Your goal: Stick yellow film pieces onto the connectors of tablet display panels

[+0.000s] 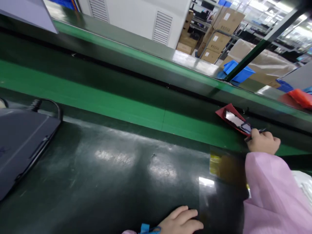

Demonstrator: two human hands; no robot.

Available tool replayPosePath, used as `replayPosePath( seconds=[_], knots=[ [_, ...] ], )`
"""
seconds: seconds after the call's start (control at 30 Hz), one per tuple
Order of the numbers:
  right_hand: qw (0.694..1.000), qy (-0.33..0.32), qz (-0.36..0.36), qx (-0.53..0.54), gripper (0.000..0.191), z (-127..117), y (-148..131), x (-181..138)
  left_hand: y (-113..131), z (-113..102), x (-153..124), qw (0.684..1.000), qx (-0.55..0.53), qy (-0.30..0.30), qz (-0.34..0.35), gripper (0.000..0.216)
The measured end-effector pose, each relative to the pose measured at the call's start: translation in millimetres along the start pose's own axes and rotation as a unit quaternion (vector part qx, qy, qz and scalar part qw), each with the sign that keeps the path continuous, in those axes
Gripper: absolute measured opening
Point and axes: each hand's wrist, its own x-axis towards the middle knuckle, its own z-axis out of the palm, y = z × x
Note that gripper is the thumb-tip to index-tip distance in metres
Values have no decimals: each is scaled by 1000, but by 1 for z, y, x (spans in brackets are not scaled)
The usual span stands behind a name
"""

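Note:
My left hand (181, 221) lies palm down on the dark work surface (136, 185) near the bottom edge, fingers stretched out and nothing in them. A blue strap (147, 228) is around its wrist. At the right, my right hand (264, 142), in a pink sleeve (270, 185), reaches to the far side with its fingers curled closed. A dark, thin thing shows at the fingers, too blurred to name. Right by them is a shiny rectangular panel (235, 119) with dark edges, lying on a red sheet (229, 108).
A dark grey device (21, 139) with a cable (52, 100) stands at the left. Yellow tape (214, 164) is on the surface at the right. A raised green-edged ledge (136, 52) runs along the back, with a slanted post (258, 52). Beyond are cardboard boxes (227, 21).

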Motion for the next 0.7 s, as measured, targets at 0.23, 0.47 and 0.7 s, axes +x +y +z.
replayPosePath(
  seconds=[0.23,0.47,0.7],
  knots=[
    [980,117,-153,53,15,-107,-76,-49,13,-52,7,915,-358,46,-179,47],
    [905,99,-351,220,16,-200,-163,-186,-19,-76,22,606,-704,244,-280,66],
    [829,61,-392,395,26,-224,-169,-226,-60,-126,-9,702,-532,354,-315,48]
  ],
)
